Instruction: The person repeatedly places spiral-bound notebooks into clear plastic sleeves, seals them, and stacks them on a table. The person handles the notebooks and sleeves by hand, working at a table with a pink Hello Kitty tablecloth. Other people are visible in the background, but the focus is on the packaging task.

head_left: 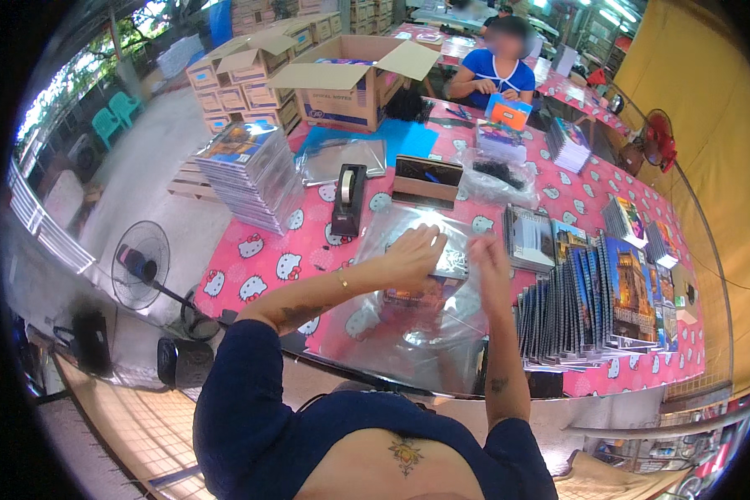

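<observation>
On the table in front of me lies a clear plastic sheet or sleeve (433, 329), wrinkled and shiny. A notebook (417, 293) with a dark, colourful cover shows in part beneath my left wrist, in or under the plastic. My left hand (415, 252) rests across the plastic over the notebook, palm down, fingers stretched forward. To its right, my right hand (489, 254) is raised by the plastic's edge with its fingers curled in; blur hides what they hold, if anything. A black tape dispenser (349, 200) stands beyond my left forearm.
A tall stack of wrapped notebooks (250, 179) stands at left; a fanned row of spiral notebooks (571, 300) fills the right. Behind are a small open box (427, 182), a bag of black pieces (498, 177) and a large carton (337, 92). Across the table sits a person (496, 71).
</observation>
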`<state>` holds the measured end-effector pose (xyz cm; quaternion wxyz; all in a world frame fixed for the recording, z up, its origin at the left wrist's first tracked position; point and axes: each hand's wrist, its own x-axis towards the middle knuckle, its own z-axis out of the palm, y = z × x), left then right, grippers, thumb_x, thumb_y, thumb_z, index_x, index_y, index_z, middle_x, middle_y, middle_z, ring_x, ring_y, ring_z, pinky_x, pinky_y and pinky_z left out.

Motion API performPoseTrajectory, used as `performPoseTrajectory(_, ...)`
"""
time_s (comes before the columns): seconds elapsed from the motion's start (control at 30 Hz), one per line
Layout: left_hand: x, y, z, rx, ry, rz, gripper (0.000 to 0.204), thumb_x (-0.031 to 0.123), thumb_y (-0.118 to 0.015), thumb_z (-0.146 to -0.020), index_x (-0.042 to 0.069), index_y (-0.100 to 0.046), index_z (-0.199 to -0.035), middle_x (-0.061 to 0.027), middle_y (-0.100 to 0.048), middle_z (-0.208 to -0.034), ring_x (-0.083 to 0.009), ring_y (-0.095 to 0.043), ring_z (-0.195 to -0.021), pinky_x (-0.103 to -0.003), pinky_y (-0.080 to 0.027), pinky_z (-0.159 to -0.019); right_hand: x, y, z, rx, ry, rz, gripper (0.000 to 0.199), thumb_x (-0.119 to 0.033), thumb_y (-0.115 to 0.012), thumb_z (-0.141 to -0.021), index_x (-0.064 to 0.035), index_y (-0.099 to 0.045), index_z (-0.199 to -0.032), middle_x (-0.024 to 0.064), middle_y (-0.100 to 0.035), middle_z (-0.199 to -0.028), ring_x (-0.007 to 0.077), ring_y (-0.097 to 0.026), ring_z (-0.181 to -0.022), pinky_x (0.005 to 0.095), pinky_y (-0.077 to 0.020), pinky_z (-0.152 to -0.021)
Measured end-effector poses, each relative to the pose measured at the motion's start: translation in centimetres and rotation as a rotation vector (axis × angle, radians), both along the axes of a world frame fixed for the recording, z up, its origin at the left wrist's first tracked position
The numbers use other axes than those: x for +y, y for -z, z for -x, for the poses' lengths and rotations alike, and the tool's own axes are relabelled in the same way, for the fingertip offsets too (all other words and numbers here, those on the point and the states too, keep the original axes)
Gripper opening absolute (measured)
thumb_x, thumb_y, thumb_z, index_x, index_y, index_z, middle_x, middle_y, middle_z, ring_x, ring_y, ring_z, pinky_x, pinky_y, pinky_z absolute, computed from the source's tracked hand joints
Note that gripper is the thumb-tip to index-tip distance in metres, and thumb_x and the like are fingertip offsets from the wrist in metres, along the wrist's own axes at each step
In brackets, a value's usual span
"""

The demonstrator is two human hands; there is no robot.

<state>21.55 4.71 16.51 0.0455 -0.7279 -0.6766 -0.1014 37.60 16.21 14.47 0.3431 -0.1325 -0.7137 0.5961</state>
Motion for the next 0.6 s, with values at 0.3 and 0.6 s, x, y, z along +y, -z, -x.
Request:
performPoseTrajectory(0.3,-3.8,-1.8,-0.3,-0.728,-0.343,-0.135,0.069,0.039,-0.085,-0.063,-0.004,-0.053,-0.107,-0.0192,-0.061,-0.100,-0.0323,-0.063,-0.098,-0.043,-0.051,-0.084,-8.0,17.6,-0.9,0.552,-0.460,1.334,0.065,-0.058,-0.051,-0.091,-0.0170,-0.044,-0.140,0.0043,-0.051,-0.140,0.0301,-0.046,-0.129,0.0604,-0.0338,-0.106)
performPoseTrajectory(0.6,-8.6,7.7,1.0,-1.305,-0.188,-0.285,0.078,0.034,-0.072,-0.086,-0.007,-0.036,-0.141,-0.0253,-0.039,-0.146,-0.0307,-0.040,-0.136,-0.039,-0.035,-0.111,0.5,7.3,-5.1,-0.097,-0.067,-0.070,0.073,-0.017,-0.085,-0.071,-0.0040,-0.047,-0.131,0.0072,-0.061,-0.116,0.0198,-0.060,-0.103,0.0333,-0.0460,-0.093)
